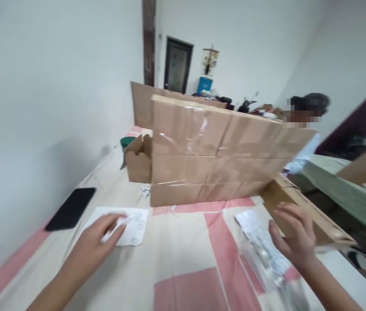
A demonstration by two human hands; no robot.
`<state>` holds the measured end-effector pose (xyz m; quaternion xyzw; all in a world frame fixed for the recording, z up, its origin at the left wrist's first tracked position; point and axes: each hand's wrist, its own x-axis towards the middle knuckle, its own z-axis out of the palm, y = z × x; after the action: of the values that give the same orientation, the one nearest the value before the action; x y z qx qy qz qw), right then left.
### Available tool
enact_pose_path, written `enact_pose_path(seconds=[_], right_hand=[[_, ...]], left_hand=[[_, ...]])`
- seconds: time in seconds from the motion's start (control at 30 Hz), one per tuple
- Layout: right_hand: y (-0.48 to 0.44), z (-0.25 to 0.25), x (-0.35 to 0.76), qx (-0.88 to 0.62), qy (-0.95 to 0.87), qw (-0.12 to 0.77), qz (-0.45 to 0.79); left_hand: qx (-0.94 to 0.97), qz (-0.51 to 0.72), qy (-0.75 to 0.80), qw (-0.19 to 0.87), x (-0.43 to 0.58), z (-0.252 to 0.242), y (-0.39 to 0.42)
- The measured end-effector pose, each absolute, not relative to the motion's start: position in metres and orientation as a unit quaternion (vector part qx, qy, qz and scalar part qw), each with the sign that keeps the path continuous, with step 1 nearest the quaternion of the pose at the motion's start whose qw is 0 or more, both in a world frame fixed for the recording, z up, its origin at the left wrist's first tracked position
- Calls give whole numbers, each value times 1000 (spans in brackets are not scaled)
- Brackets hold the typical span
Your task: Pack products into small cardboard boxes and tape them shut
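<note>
Where the left hand (103, 235) is, lower left: grip parted over a white rectangular paper sheet (137, 229).
Right hand (294, 235): lower right, grip spread near clear plastic packaging (252, 259).
Brown taped cardboard panel (218, 151): upright, centre of the frame.

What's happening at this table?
A person has both bare hands over a pink-and-cream cloth. The left hand is at a white sheet with markings; blur hides whether it grips anything. The right hand is open, near some clear plastic packaging and a cardboard tray, with nothing visibly held. A taped cardboard panel stands upright across the table, and someone else is beyond it, toward the right.
</note>
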<state>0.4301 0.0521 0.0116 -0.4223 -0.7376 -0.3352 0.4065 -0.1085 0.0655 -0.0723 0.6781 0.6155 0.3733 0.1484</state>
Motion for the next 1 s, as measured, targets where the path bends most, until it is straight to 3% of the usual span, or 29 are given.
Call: enact_pose_path(seconds=[0.23, 0.4, 0.63, 1.0], right_hand=[[148, 16, 113, -215, -930, 290, -70], [238, 16, -27, -473, -822, 314, -33], [290, -6, -54, -587, -764, 266, -34], [273, -30, -48, -584, -760, 285, 11]], left_hand=[[523, 441, 721, 112, -145, -64, 261], [545, 421, 724, 44, -159, -37, 344], [647, 260, 713, 70, -161, 9, 440], [661, 159, 733, 22, -174, 5, 455]])
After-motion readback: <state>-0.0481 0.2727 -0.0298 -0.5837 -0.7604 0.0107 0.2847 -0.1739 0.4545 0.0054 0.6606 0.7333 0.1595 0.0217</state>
